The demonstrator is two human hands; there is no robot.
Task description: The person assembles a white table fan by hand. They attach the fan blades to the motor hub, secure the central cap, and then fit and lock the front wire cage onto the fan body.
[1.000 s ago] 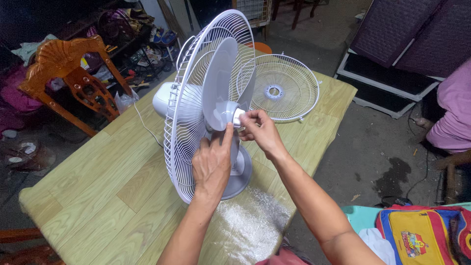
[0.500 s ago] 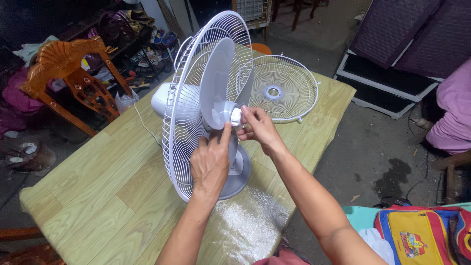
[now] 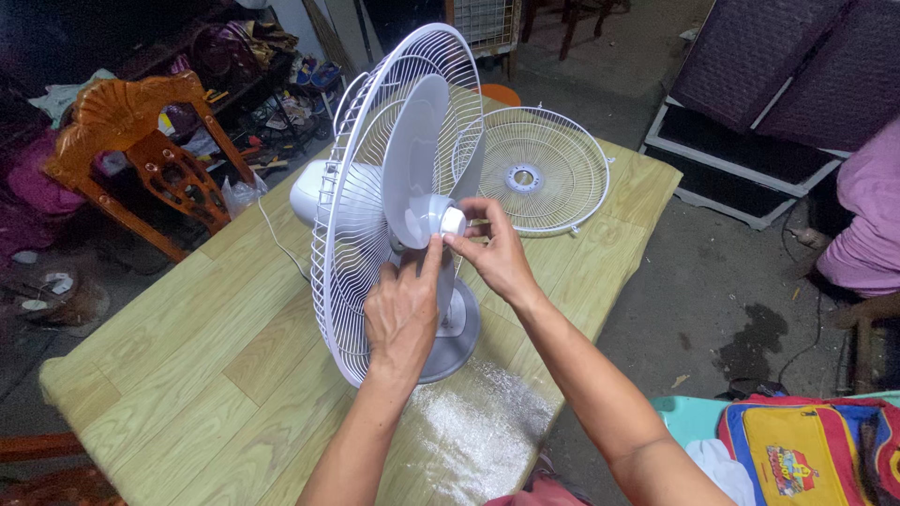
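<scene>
A white fan (image 3: 394, 206) is stood upright near the middle of the worktop (image 3: 187, 375), its rear guard (image 3: 352, 281) in place and its pale grey blade (image 3: 412, 159) left uncovered at the front. The round grey base (image 3: 459, 342) is set flat on the wood-grain surface, and a thin white cord (image 3: 277, 244) is trailed from behind the motor housing (image 3: 309, 187) toward the left edge. The small white cap (image 3: 453, 221) at the blade hub is pinched between the thumb and fingertips of the right hand (image 3: 497, 258) — a narrow grip, closed on the cap. The left hand (image 3: 403, 314) is pressed against the hub just below, thumb raised to the cap's underside; whether its grip is closed on anything cannot be told. The loose front guard (image 3: 539, 169) is laid flat on the far end of the worktop, just behind the fan. A patch of clear bubble wrap (image 3: 478, 422) is spread on the near edge. To the left, a carved orange-brown chair (image 3: 141, 141) is seen against cluttered shelves — shoes and bags among them. On the grey concrete floor (image 3: 694, 281) at the right, dark quilted panels (image 3: 787, 66) are leaned above a white-framed tray, and a pink sleeve (image 3: 867, 215) of another person is cut by the frame. At the lower right, a red, yellow and blue bag (image 3: 806, 450) with a cartoon patch is rested on a teal surface.
</scene>
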